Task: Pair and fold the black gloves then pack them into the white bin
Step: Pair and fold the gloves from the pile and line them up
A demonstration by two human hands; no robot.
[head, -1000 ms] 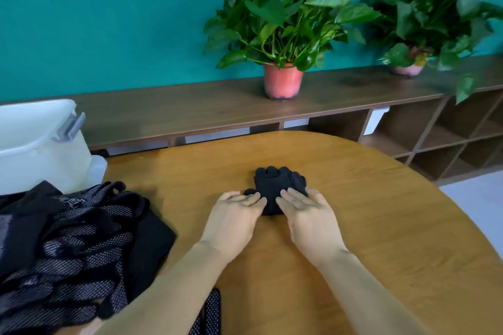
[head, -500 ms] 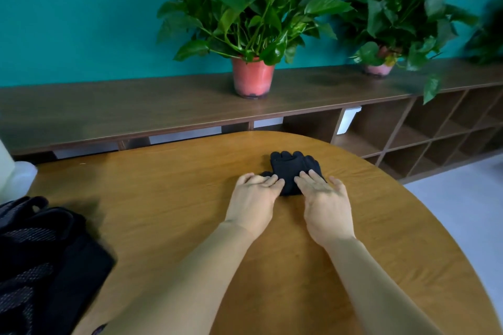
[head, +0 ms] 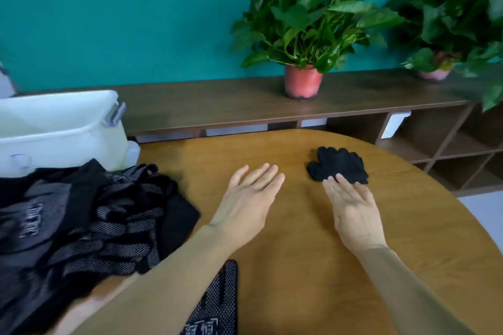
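Gloves (head: 337,164), folded into one small black bundle, are lying on the table (head: 299,266) just ahead of the right hand (head: 351,207), knit fingers pointing away. That hand is nearer, reaching out flat, fingertips (head: 339,178) touching the bundle's near edge, gripping nothing. Left hand (head: 247,198) is hovering open and empty, well apart to the left. White bin (head: 68,141) is sitting far left, beyond the loose pile (head: 103,215).

Blurred, perhaps Chinese characters on patterned glove (head: 217,302), unreadable.
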